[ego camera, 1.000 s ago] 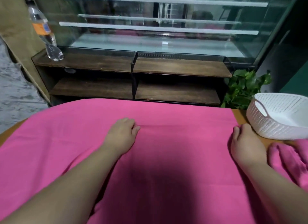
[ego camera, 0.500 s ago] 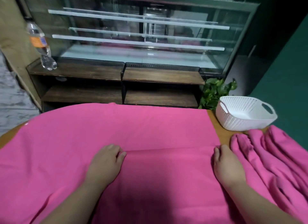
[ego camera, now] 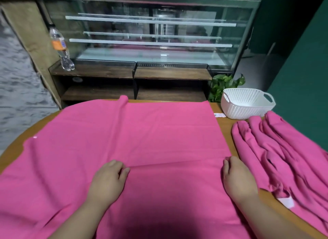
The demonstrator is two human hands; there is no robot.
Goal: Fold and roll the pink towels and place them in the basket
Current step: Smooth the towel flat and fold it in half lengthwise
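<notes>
Left hand [ego camera: 108,180] at 7 o'clock, knuckles up, fingers curled over the edge of a folded-over layer of the towel [ego camera: 142,132] and gripping it; thumb hidden beneath. Right hand [ego camera: 237,178] at 5 o'clock, curled the same way on the right-hand corner of that edge. Fold line straight from hand to hand. Towel spread flat from centre out to 9 o'clock, with one small raised ridge at its far edge near 12. Pile [ego camera: 284,150] of more pink towels, crumpled, at 3 to 4 o'clock, apart from the spread one. Basket [ego camera: 239,110], white and perforated, at 2 o'clock, just beside the pile's far end.

White tag [ego camera: 219,115] at the towel's far right corner, print too small to read. Second tag [ego camera: 286,202] on the pile's near end, blurred. Bottle [ego camera: 60,48] at 10 o'clock, orange label, writing illegible.

Wooden table [ego camera: 223,128] with a rounded edge. Dark shelf [ego camera: 168,73] and glass case [ego camera: 150,34] at 12, plant [ego camera: 221,84] at 1, green wall [ego camera: 301,61] at 2.

Forearms and the towel's near edge cut off at 6 o'clock, under dark shadow.
</notes>
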